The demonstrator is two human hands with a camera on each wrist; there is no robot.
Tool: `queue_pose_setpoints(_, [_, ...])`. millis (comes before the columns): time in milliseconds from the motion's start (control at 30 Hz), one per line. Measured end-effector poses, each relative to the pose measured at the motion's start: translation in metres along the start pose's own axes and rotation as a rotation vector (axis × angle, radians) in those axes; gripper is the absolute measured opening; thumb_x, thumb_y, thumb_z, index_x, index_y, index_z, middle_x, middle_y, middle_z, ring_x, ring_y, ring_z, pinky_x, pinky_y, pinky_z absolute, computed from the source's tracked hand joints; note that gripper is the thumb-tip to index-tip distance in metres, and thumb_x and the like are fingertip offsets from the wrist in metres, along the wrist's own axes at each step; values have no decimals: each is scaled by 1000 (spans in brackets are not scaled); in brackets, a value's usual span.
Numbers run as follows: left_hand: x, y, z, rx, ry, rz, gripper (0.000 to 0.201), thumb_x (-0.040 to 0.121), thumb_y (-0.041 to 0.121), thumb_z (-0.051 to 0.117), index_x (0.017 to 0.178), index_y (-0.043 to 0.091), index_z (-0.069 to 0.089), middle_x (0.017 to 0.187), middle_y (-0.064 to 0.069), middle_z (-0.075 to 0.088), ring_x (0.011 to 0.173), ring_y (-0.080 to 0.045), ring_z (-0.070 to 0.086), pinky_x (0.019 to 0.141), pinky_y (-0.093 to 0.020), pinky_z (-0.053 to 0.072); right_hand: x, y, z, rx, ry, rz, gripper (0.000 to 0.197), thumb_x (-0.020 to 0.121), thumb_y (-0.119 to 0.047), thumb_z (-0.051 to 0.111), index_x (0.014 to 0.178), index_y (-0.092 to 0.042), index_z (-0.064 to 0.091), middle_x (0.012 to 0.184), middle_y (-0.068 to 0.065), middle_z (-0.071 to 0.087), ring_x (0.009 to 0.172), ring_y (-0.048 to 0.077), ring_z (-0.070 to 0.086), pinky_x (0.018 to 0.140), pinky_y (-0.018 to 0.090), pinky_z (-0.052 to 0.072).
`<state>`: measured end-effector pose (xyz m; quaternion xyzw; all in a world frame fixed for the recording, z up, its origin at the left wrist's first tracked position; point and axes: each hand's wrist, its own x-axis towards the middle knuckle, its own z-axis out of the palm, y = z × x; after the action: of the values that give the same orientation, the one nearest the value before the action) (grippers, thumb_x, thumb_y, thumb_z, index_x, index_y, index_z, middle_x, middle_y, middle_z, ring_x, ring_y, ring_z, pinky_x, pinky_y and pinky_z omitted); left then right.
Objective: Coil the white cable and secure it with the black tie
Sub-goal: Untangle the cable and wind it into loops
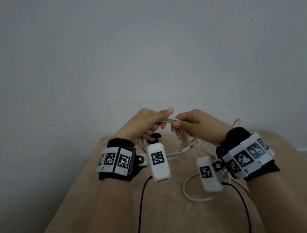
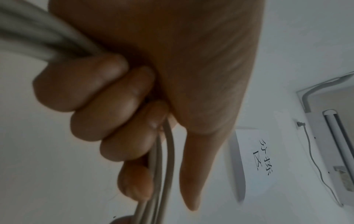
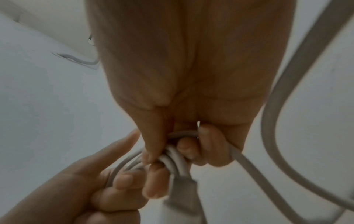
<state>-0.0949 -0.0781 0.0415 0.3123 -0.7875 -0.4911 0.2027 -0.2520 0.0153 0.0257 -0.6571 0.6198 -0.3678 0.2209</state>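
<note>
Both hands hold the white cable (image 1: 169,121) up above the table as a bundle of loops. My left hand (image 1: 149,124) grips the coil's top left, fingers curled round several strands (image 2: 162,159), thumb stretched out. My right hand (image 1: 184,123) pinches the same bundle (image 3: 176,160) just to the right between thumb and fingers. The coil hangs down behind the left wrist camera, its plug end (image 1: 188,148) sticking out at the bottom right. The uncoiled rest (image 1: 188,193) trails over the table under my right wrist. The black tie (image 1: 153,137) lies curled on the table behind the coil.
The beige table (image 1: 93,205) is narrow, with its far edge against a pale wall (image 1: 143,52). Black wrist-camera leads (image 1: 141,206) run toward me across the tabletop. A loop of white cable (image 1: 236,123) reaches the table's far right edge.
</note>
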Motion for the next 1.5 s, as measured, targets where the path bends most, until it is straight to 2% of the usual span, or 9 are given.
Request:
queue_pose_setpoints(200, [0, 0, 1, -34, 52, 71, 46, 89, 45, 59, 55, 18, 46, 44, 9, 29, 37, -5, 19, 38, -18, 15, 0, -2, -2, 41, 29, -18, 25, 98, -22, 48, 86, -16, 69, 64, -6, 65, 55, 12, 41, 52, 19, 34])
queue_pose_setpoints(333, [1, 0, 0, -64, 94, 107, 46, 90, 45, 59, 55, 19, 43, 47, 7, 28, 39, -7, 18, 39, -20, 14, 0, 0, -5, 78, 68, -16, 23, 97, -27, 51, 93, -15, 71, 72, -5, 70, 55, 7, 46, 55, 17, 40])
queue_pose_setpoints(600, [2, -3, -8, -235, 200, 153, 47, 90, 43, 59, 52, 23, 40, 49, 8, 24, 41, -8, 14, 38, -19, 12, -5, 0, -11, 269, 75, 17, 24, 91, -18, 60, 100, 4, 67, 89, 14, 73, 53, 9, 57, 55, 20, 51])
queue_pose_setpoints(800, [3, -2, -10, -354, 215, 147, 49, 92, 42, 57, 51, 24, 37, 47, 9, 23, 39, -6, 14, 37, -19, 10, -8, -3, -13, 489, 82, 19, 44, 82, -44, 58, 103, -7, 68, 90, 8, 74, 57, 13, 55, 61, 26, 52])
queue_pose_setpoints(933, [4, -2, -11, -437, 219, 127, 48, 93, 42, 55, 56, 23, 32, 46, 11, 22, 37, -4, 14, 35, -17, 12, -8, 2, -15, 502, 26, -60, 40, 71, -13, 78, 109, -11, 66, 96, 5, 74, 69, 14, 58, 63, 24, 51])
queue_pose_setpoints(1000, [4, -1, -11, -468, 206, 123, 48, 93, 42, 55, 56, 24, 30, 46, 11, 21, 37, -4, 14, 34, -16, 12, -7, 4, -15, 530, 56, -67, 42, 67, -13, 76, 107, -9, 66, 93, 7, 74, 66, 13, 59, 60, 22, 51])
queue_pose_setpoints(1100, [4, -1, -10, -473, 189, 121, 48, 93, 43, 54, 56, 24, 30, 47, 11, 20, 38, -5, 13, 35, -17, 12, -5, 5, -13, 600, 136, -50, 32, 71, -17, 70, 101, -6, 69, 85, 9, 74, 53, 10, 51, 57, 20, 49])
queue_pose_setpoints(1233, [4, -3, -10, -466, 154, 97, 49, 93, 45, 54, 56, 24, 30, 48, 9, 20, 39, -6, 14, 37, -18, 14, -3, 6, -11, 537, 179, -63, 17, 87, -10, 61, 101, -3, 70, 81, 5, 73, 52, 11, 46, 57, 21, 48])
queue_pose_setpoints(1500, [0, -2, -8, -243, 16, 50, 46, 92, 51, 51, 60, 18, 47, 46, 8, 26, 37, -6, 19, 40, -19, 18, -3, 3, -10, 309, 159, -67, 13, 90, -12, 61, 92, -9, 73, 72, -3, 71, 52, 9, 47, 56, 19, 46])
